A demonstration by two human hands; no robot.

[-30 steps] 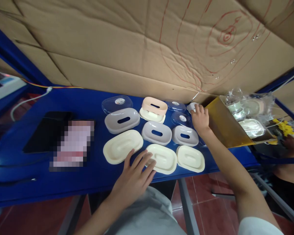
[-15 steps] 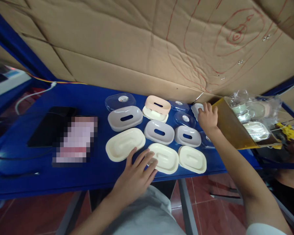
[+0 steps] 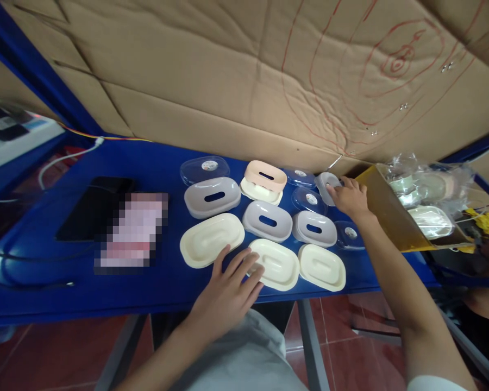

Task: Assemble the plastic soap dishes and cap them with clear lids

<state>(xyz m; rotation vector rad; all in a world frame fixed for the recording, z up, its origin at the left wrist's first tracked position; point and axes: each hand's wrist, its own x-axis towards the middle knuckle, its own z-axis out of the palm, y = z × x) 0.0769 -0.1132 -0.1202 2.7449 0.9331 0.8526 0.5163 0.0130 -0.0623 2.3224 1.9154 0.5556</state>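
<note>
My left hand [image 3: 227, 290] lies palm down with its fingers spread, at the near edge of a cream oval tray [image 3: 279, 267] and beside a larger cream tray [image 3: 207, 244]. At the back right, my right hand [image 3: 352, 200] has its thumb and fingers at a small grey oval plastic piece [image 3: 325, 189], which it holds tilted; part of the grip is hidden. Grey oval lids with a slot, one large [image 3: 195, 205], one medium [image 3: 253, 227] and one small [image 3: 300, 234], stand behind the cream trays. A third cream tray [image 3: 321, 281] sits at the right.
Clear covers [image 3: 199, 175] with round stickers and a peach slotted lid [image 3: 252, 176] on a cream tray line the back. A cardboard box [image 3: 378, 212] with wrapped pieces stands right. Left are a black object [image 3: 81, 217], a blurred-out item [image 3: 132, 233] and cables.
My right hand has shifted a little away from the clear cover at the right, and the small grey piece has turned in its grip. My left hand stays put; the view has shifted slightly.
</note>
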